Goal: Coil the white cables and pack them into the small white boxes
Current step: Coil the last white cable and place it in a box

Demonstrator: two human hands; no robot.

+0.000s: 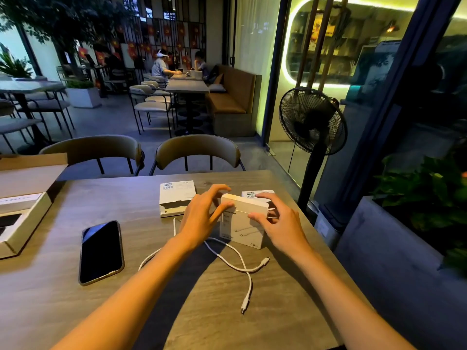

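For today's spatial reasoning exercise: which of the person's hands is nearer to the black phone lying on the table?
Left. The left hand is at the held white box, on the side facing the phone. The right hand grips the box's far side, farther away.

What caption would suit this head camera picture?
Both hands, left and right, hold a small white box above a loose white cable on a wooden table.

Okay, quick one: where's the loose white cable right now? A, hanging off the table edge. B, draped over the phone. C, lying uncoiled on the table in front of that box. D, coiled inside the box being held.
C: the white cable sprawls in loose loops on the table, nearer the person than the box that both hands hold, clear of the phone.
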